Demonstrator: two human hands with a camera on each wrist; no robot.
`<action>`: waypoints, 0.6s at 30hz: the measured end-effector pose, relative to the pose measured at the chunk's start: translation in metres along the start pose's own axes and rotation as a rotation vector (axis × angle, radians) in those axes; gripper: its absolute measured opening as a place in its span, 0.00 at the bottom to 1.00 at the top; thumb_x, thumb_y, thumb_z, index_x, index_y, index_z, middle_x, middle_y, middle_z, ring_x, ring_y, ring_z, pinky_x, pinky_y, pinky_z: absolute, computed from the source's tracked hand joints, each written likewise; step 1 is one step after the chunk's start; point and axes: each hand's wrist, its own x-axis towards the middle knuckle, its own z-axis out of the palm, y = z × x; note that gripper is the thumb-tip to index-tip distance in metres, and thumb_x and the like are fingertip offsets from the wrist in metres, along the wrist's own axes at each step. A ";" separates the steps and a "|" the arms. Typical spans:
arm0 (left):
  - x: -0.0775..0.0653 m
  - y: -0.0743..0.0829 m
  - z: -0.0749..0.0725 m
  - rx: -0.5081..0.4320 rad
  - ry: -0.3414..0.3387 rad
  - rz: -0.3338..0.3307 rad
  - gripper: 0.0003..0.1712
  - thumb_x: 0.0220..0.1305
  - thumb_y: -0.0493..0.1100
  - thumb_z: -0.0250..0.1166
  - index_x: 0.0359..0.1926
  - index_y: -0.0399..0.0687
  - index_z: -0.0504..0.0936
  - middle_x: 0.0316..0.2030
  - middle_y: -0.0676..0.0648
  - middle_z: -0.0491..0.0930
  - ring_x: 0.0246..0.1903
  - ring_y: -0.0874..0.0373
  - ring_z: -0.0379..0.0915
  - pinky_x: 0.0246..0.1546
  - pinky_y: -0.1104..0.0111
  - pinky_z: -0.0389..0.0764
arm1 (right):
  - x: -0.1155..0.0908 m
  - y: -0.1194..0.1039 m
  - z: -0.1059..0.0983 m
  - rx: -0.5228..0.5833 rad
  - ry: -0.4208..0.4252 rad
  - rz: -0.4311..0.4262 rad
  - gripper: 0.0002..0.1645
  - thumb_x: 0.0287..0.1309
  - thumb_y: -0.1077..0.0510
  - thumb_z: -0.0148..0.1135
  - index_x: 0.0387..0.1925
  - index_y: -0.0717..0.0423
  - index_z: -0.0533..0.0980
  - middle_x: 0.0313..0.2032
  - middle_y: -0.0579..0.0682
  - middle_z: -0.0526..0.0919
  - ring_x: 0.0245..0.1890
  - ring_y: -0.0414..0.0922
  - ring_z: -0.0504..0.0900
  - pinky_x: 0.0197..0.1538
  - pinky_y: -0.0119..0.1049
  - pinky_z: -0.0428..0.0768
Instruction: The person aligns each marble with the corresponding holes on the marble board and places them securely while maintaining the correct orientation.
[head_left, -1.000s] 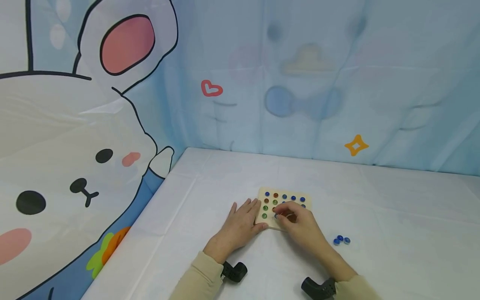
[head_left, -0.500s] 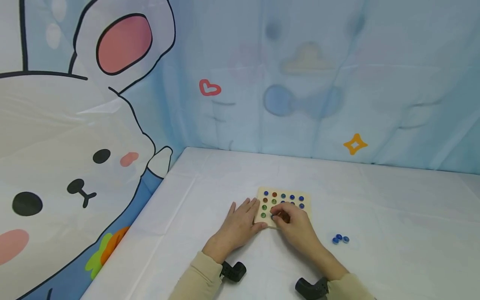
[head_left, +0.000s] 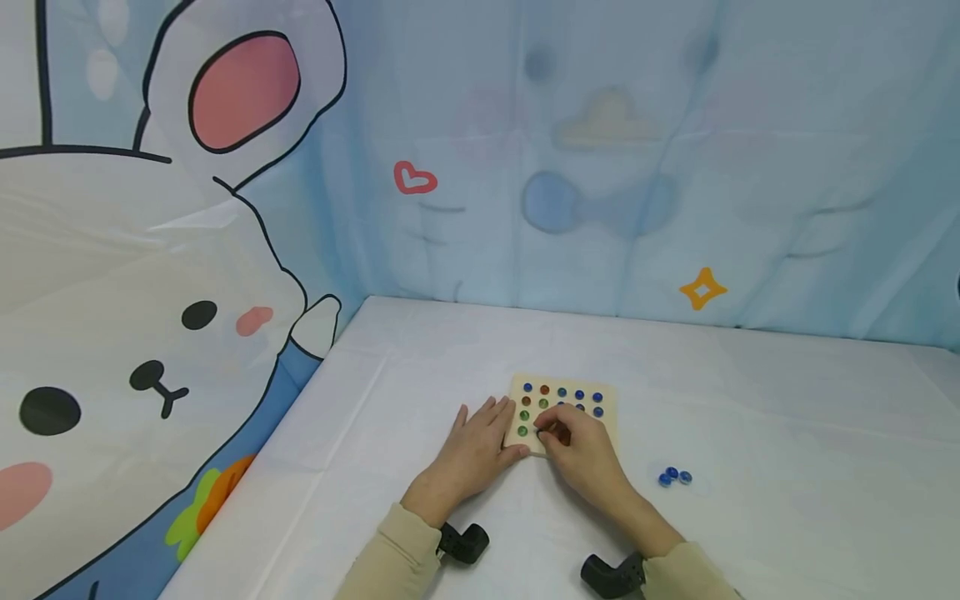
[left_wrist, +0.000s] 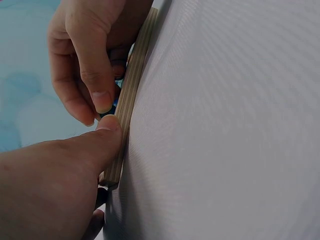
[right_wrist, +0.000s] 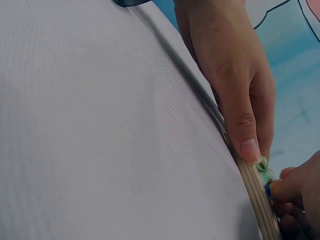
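Low in the middle of the head view, a pale board (head_left: 534,394) holds rows of shiny beads (head_left: 544,390). The top row goes blue, red-brown, blue-green, blue, blue. The left hand (head_left: 471,450) touches the board's left side, its grip released and fingers straight. The right hand (head_left: 576,450) pinches a blue bead (right_wrist: 269,189), seen best in the right wrist view beside two green ones. Three loose blue beads (head_left: 672,473) lie right of the board on the worktop (head_left: 787,467). Only the wrist views show the board's stripy side.
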 end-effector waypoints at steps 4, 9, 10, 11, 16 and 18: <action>0.000 0.000 0.000 -0.005 -0.003 -0.003 0.40 0.71 0.60 0.55 0.75 0.44 0.60 0.74 0.45 0.63 0.74 0.49 0.57 0.72 0.42 0.58 | -0.001 0.000 0.001 -0.013 0.000 0.004 0.11 0.55 0.72 0.67 0.35 0.54 0.81 0.30 0.45 0.81 0.29 0.39 0.74 0.32 0.27 0.75; 0.000 -0.001 0.001 -0.003 -0.003 -0.003 0.40 0.71 0.60 0.56 0.75 0.44 0.60 0.74 0.45 0.63 0.74 0.49 0.57 0.72 0.43 0.58 | -0.001 0.001 0.001 -0.028 -0.002 0.009 0.11 0.55 0.71 0.67 0.36 0.54 0.81 0.31 0.45 0.81 0.30 0.39 0.74 0.33 0.27 0.75; 0.000 -0.001 0.002 -0.005 -0.003 -0.001 0.40 0.71 0.60 0.56 0.75 0.44 0.60 0.74 0.45 0.63 0.74 0.49 0.57 0.72 0.42 0.58 | -0.002 0.001 0.001 -0.029 -0.003 0.010 0.11 0.55 0.71 0.67 0.37 0.54 0.81 0.31 0.45 0.82 0.30 0.39 0.74 0.33 0.27 0.75; 0.000 -0.001 0.002 -0.008 -0.002 0.000 0.40 0.71 0.60 0.56 0.75 0.44 0.60 0.74 0.45 0.63 0.74 0.49 0.57 0.72 0.42 0.58 | -0.002 0.001 0.000 -0.029 -0.003 0.012 0.11 0.55 0.71 0.66 0.37 0.54 0.81 0.31 0.46 0.82 0.30 0.39 0.74 0.33 0.27 0.76; 0.000 0.000 0.002 -0.012 0.001 0.002 0.40 0.71 0.61 0.56 0.75 0.44 0.60 0.74 0.45 0.62 0.74 0.49 0.57 0.72 0.42 0.58 | -0.002 0.001 -0.003 -0.010 -0.020 0.034 0.12 0.56 0.71 0.66 0.38 0.53 0.82 0.33 0.47 0.83 0.31 0.40 0.75 0.34 0.27 0.77; 0.000 0.000 0.001 -0.006 -0.002 -0.003 0.40 0.71 0.61 0.55 0.75 0.45 0.60 0.74 0.45 0.62 0.74 0.49 0.57 0.72 0.42 0.58 | -0.002 0.001 -0.005 -0.002 -0.033 0.043 0.12 0.56 0.70 0.65 0.40 0.53 0.82 0.35 0.47 0.84 0.32 0.39 0.76 0.35 0.27 0.77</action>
